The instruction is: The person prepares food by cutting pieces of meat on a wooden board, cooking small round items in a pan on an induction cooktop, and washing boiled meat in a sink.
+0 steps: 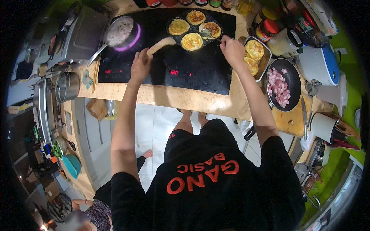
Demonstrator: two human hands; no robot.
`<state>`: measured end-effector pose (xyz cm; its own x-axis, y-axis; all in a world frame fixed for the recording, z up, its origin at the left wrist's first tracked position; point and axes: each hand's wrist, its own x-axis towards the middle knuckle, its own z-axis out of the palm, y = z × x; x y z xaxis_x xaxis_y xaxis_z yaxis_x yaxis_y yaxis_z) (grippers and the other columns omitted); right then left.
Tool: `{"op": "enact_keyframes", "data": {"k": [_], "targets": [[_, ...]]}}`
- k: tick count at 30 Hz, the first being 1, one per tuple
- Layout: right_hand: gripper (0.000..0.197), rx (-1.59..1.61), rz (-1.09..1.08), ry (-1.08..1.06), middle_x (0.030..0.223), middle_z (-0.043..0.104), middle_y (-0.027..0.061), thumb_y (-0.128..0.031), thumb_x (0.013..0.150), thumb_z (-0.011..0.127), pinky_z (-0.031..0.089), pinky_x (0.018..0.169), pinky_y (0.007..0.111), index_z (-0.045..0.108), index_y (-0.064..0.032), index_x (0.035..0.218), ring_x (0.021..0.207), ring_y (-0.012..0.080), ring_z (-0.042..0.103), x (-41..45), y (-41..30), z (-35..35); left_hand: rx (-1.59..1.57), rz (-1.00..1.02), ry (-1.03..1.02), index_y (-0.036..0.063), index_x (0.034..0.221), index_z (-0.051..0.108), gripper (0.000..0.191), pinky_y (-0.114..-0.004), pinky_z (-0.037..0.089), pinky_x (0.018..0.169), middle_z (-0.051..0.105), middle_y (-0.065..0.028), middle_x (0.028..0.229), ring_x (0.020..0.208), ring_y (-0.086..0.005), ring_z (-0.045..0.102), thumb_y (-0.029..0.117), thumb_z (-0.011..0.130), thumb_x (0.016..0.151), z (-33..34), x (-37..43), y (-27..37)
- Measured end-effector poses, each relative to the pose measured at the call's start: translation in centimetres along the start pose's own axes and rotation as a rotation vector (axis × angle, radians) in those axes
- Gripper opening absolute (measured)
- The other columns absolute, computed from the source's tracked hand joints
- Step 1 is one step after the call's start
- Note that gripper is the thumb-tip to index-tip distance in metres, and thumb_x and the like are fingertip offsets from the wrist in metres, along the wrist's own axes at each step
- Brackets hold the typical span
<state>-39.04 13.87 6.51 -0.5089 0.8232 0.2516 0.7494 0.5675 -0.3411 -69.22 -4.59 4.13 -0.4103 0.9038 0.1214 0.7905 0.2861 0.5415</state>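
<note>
My left hand [141,65] grips the light wooden handle [161,45] of a dark pan with four round wells on the glass cooktop [199,75]. Each well holds a round egg cake; the nearest egg cake [191,42] is yellow with brown spots. My right hand [233,52] is closed on the handle of a metal spoon [212,37]. The spoon's bowl touches the left edge of the right-hand egg cake [213,29]. More cooked egg cakes [254,50] lie in a rectangular metal tray [264,69] just right of my right hand.
A lidded saucepan [119,31] sits on a glowing purple ring at the left. To the right are a frying pan [293,83] with cut raw meat [278,86], and a knife [304,115] on a wooden board [284,121]. Jars stand behind. Another person [98,212] is at the lower left.
</note>
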Motion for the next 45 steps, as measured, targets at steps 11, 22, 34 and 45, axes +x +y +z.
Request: {"op": "enact_keyframes", "data": {"k": [11, 22, 34, 45], "targets": [[0.008, 0.099, -0.121, -0.039, 0.073, 0.062, 0.0146, -0.015, 0.077, 0.061, 0.049, 0.058, 0.043, 0.059, -0.0088, 0.081, 0.067, 0.0323, 0.062, -3.3, -2.6, 0.9, -0.079, 0.006, 0.294, 0.0045, 0.124, 0.046, 0.046, -0.04, 0.031, 0.101, 0.037, -0.0208, 0.13, 0.122, -0.0356, 0.036, 0.013, 0.062, 0.082, -2.5, -11.8, 2.8], [0.008, 0.193, -0.034, 0.031, 0.073, 0.063, 0.0146, -0.016, 0.078, 0.059, 0.049, 0.061, 0.045, 0.06, -0.0102, 0.083, 0.069, 0.0338, 0.062, -2.8, -4.6, 1.1, 0.335, -0.688, -0.339, 0.0033, 0.099, 0.059, 0.031, -0.037, 0.045, 0.079, 0.058, -0.019, 0.096, 0.092, -0.0292, 0.054, 0.026, 0.065, 0.078, 5.1, -56.3, -15.7], [0.01, 0.018, 0.004, -0.056, 0.073, 0.063, 0.0153, -0.014, 0.077, 0.06, 0.048, 0.06, 0.043, 0.06, -0.0062, 0.083, 0.07, 0.0328, 0.062, -3.5, -2.1, 0.4, -0.345, -1.15, -0.308, -0.0045, 0.112, 0.052, 0.048, -0.04, 0.047, 0.076, 0.062, -0.0218, 0.086, 0.08, -0.0308, 0.059, 0.033, 0.061, 0.084, 9.0, -59.2, -17.6], [0.01, 0.201, 0.181, 0.061, 0.077, 0.064, 0.0141, -0.016, 0.079, 0.057, 0.049, 0.062, 0.044, 0.059, -0.0087, 0.086, 0.072, 0.0326, 0.063, -5.4, -7.7, 1.2, -0.424, -1.267, -0.307, 0.0039, 0.112, 0.055, 0.041, -0.036, 0.046, 0.08, 0.058, -0.0217, 0.093, 0.09, -0.0242, 0.057, 0.035, 0.061, 0.085, 6.3, -53.3, -18.9]]}}
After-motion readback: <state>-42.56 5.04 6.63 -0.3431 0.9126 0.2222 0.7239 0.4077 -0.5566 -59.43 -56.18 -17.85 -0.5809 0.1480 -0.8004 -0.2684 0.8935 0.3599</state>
